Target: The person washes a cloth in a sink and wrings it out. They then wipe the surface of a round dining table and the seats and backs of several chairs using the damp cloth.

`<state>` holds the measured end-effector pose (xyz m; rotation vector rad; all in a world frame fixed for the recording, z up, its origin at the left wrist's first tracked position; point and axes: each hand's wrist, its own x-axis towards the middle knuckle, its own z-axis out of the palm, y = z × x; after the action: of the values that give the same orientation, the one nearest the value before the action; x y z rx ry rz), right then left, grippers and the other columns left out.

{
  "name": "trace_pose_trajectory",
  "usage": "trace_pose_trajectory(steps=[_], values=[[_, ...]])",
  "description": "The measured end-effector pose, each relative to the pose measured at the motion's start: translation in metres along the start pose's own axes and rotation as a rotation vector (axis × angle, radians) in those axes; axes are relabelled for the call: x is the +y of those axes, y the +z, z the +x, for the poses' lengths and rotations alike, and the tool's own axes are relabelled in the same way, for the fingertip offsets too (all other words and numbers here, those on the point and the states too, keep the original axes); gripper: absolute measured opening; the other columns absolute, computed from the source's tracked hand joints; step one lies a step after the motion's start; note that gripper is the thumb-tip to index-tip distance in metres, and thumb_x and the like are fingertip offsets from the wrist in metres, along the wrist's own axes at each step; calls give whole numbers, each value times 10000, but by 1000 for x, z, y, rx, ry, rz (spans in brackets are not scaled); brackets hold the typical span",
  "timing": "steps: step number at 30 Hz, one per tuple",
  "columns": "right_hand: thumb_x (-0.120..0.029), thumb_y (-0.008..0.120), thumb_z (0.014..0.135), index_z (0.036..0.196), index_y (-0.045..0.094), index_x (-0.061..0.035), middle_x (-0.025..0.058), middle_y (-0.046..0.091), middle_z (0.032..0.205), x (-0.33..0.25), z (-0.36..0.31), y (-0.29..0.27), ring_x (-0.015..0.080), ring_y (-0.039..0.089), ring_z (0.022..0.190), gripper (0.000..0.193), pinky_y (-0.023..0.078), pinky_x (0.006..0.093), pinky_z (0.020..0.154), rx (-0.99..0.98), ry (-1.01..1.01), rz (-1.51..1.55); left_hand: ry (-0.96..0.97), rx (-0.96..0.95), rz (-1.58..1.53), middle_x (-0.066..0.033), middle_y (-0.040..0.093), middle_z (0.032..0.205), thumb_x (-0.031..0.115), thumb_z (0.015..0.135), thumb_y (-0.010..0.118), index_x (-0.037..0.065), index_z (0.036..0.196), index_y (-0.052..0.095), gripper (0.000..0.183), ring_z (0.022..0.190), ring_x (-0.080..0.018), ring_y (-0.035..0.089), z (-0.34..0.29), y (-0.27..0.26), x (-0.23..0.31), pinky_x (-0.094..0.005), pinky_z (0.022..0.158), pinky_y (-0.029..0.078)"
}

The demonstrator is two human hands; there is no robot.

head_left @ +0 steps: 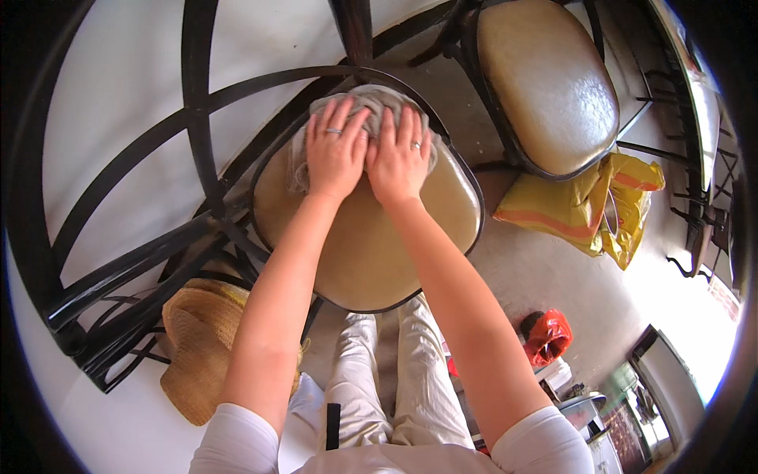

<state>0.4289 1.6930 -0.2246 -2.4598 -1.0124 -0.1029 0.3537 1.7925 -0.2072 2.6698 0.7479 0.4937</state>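
Note:
Both my hands rest side by side on a crumpled grey-beige cloth spread over the far part of a tan padded chair seat. My left hand lies with its fingers stretched out and pointing away from me, pressing on the cloth's left part. My right hand lies flat on its right part, fingers slightly apart. The thumbs nearly meet in the middle. A ring shows on each hand. The seat has a dark rim, and its near half shows bare. What lies under the palms is hidden.
The chair's dark curved frame rises on the left by a white wall. A second tan-seated chair stands at the far right, beside a yellow plastic bag. A woven straw hat hangs lower left. A red bag sits on the right.

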Motion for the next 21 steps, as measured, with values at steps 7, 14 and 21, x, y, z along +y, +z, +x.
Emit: trace_pose_trajectory(steps=[7, 14, 21], values=[[-316, 600, 920, 1403, 489, -33, 246, 461, 1428, 82, -80, -71, 407, 444, 1332, 570, 336, 522, 1104, -99, 259, -115, 187, -211, -231, -31, 514, 1482, 266, 933, 578, 215, 1294, 641, 370, 1426, -267, 395, -25, 29, 95, -523, 1188, 249], [-314, 468, 1034, 1486, 281, 75, 340, 275, 1529, 83, -225, -95, 510, 310, 1403, 625, 276, 506, 1165, -75, 620, 254, 372, -488, -396, -15, 465, 1531, 277, 918, 570, 179, 1277, 649, 381, 1463, -217, 343, -107, 24, 154, -477, 1214, 228], [-431, 641, 880, 1445, 464, -11, 245, 286, 1592, 27, -221, -113, 448, 224, 1489, 726, 162, 660, 1164, -423, 141, 62, 183, -536, -146, 14, 412, 1573, 356, 915, 625, 317, 1410, 563, 501, 1470, -217, 342, -182, -41, 63, -501, 1199, 255]])
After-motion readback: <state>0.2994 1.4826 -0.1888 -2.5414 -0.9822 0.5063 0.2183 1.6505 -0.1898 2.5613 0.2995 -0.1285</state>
